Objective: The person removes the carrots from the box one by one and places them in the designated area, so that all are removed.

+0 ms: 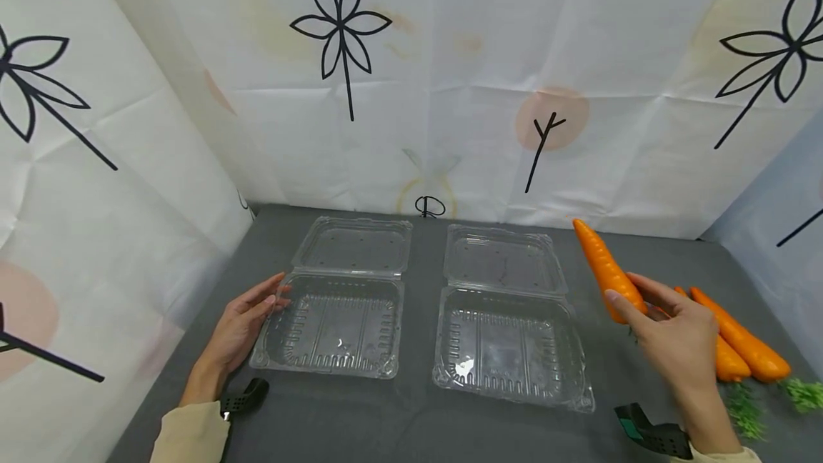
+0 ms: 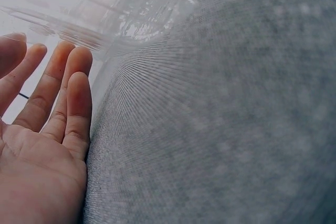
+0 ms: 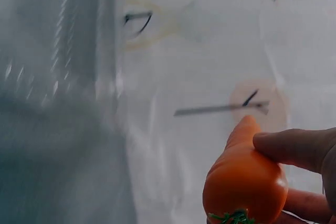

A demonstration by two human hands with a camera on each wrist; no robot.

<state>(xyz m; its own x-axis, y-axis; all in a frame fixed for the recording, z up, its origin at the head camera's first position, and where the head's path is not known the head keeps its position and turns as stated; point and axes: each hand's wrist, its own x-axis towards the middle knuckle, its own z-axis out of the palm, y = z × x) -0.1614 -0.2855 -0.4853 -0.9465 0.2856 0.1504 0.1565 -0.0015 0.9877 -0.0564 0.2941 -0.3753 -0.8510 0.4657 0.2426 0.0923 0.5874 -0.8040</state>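
Observation:
My right hand (image 1: 681, 334) grips an orange carrot (image 1: 603, 266) near its thick end, its tip pointing up and away. In the right wrist view, the thumb presses on the carrot (image 3: 244, 182) and a bit of green shows at its stem end. The left hand (image 1: 241, 324) has its fingers loosely extended at the left edge of the left clear plastic container (image 1: 324, 370). Seen from the left wrist, the fingertips of that hand (image 2: 47, 124) are right by the container wall (image 2: 105, 19). To the right lies a second clear container (image 1: 514, 395), its lid folded back.
More carrots (image 1: 746, 338) with green tops (image 1: 746, 409) lie on the right of the grey table (image 1: 418, 420), beside and behind the right hand. Both containers' lids (image 1: 353, 247) lie back toward the patterned white cloth (image 1: 450, 56) that encloses the table.

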